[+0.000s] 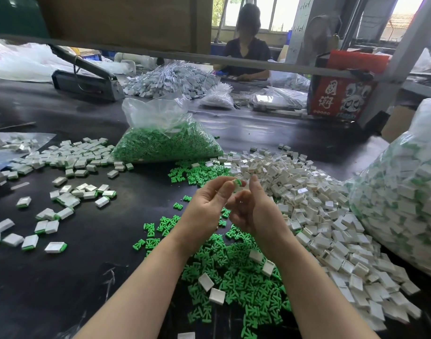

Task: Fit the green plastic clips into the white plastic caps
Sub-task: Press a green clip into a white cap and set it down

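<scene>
Chinese characters mark the red box [341, 94]; on your dark bench [63, 277], left hand [204, 206] pinches a green clip [237, 182], right hand [256, 209] grip unclear.

Two hands [204, 209], two clip-and-cap bags [165, 133], one red box [341, 94], uncountable loose parts

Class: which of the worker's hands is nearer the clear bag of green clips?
Left. The left hand is below the bag of green clips; the right hand is farther right, beside the white caps.

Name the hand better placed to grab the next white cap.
Right. The right hand hovers beside the pile of white caps on its own side, while the left hand pinches a green clip.
</scene>
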`<state>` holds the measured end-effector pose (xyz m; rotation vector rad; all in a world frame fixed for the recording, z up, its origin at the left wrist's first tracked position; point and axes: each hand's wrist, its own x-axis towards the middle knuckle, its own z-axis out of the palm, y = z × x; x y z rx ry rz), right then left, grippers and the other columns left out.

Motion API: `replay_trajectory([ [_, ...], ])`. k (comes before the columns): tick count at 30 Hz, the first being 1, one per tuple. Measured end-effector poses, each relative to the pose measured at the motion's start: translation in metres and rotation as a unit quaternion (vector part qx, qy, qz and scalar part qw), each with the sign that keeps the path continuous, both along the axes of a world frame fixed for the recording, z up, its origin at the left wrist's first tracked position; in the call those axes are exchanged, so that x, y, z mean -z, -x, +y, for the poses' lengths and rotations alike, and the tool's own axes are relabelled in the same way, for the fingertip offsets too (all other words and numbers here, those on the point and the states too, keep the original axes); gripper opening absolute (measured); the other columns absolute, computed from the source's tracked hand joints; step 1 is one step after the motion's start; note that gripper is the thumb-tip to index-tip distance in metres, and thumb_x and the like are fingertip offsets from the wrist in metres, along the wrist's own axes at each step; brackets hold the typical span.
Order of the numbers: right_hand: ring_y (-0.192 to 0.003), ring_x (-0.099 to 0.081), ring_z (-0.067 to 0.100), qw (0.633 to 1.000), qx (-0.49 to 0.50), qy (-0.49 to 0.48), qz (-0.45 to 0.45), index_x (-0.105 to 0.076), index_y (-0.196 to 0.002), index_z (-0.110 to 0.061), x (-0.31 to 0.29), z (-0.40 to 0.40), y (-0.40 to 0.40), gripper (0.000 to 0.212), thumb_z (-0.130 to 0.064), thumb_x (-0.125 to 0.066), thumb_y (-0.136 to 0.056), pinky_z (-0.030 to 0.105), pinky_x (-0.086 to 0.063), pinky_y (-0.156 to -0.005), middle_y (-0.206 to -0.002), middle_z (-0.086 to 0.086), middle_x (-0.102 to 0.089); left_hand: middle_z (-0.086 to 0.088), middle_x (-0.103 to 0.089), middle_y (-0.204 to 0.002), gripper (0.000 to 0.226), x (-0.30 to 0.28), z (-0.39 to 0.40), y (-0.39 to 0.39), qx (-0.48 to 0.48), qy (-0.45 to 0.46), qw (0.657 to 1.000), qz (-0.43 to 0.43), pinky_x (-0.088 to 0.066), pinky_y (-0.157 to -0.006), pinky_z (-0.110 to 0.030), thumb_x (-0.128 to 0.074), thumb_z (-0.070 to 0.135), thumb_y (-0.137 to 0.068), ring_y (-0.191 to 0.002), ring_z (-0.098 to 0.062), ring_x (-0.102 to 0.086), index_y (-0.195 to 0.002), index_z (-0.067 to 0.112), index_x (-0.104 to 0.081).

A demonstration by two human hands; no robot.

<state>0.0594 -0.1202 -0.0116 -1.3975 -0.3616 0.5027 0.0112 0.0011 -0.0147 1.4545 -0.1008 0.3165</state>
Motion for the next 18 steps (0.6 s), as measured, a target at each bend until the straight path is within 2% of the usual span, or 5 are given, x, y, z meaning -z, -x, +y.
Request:
replay_trajectory([
  [3, -0.056, -0.050, 0.019, 0.998, -0.055, -0.025, 0.010, -0.069, -0.091, -0.013, -0.002, 0.001, 0.003, 0.066, -0.069, -0.033, -0.090, 0.027, -0.035, -0.050, -0.070, 0.012, -0.058, 0.004, -0.073, -0.088, 0.028, -0.001, -0.003, 0.001, 0.023, 0.036, 0.999, 0.015, -0.051, -0.056, -0.019, -0.053, 0.031, -0.093, -0.072, -0.010, -0.068, -0.114, 0.016, -0.064],
  [6, -0.077, -0.041, 0.034, 0.996, -0.055, -0.071, 0.022, -0.061, -0.110, 0.004, -0.001, 0.003, 0.004, 0.071, -0.061, -0.043, -0.088, 0.040, -0.038, -0.066, -0.093, 0.023, -0.055, 0.013, -0.069, -0.070, 0.026, -0.003, -0.005, 0.003, 0.025, 0.014, 1.000, 0.002, -0.048, -0.050, -0.013, -0.046, 0.016, -0.101, -0.055, 0.001, -0.061, -0.121, 0.003, -0.057],
  [10, -0.071, -0.045, 0.030, 0.992, -0.057, -0.104, 0.031, -0.064, -0.108, 0.003, -0.002, 0.001, 0.002, 0.064, -0.056, -0.051, -0.089, 0.036, -0.036, -0.064, -0.089, 0.024, -0.056, 0.012, -0.056, -0.054, 0.015, -0.009, -0.003, 0.004, -0.038, -0.054, 0.997, -0.033, -0.045, -0.050, -0.016, -0.055, 0.018, -0.098, -0.049, -0.001, -0.049, -0.107, 0.012, -0.065],
  [14, -0.076, -0.048, 0.030, 0.991, -0.085, -0.100, 0.023, -0.070, -0.102, -0.003, -0.001, 0.002, 0.003, 0.056, -0.055, -0.058, -0.085, 0.038, -0.040, -0.066, -0.088, 0.023, -0.060, -0.001, -0.047, -0.054, 0.010, -0.013, -0.002, 0.004, -0.069, -0.034, 0.997, -0.017, -0.036, -0.046, -0.025, -0.056, 0.021, -0.085, -0.046, -0.012, -0.039, -0.083, 0.020, -0.066],
  [18, -0.060, -0.049, 0.018, 0.993, -0.089, -0.075, 0.012, -0.070, -0.105, -0.007, 0.002, 0.007, 0.006, 0.056, -0.057, -0.060, -0.083, 0.034, -0.034, -0.054, -0.074, 0.009, -0.063, 0.002, -0.048, -0.047, 0.019, -0.012, -0.006, 0.002, -0.090, 0.024, 0.996, 0.011, -0.033, -0.040, -0.018, -0.053, 0.017, -0.077, -0.036, -0.009, -0.037, -0.080, 0.000, -0.061],
])
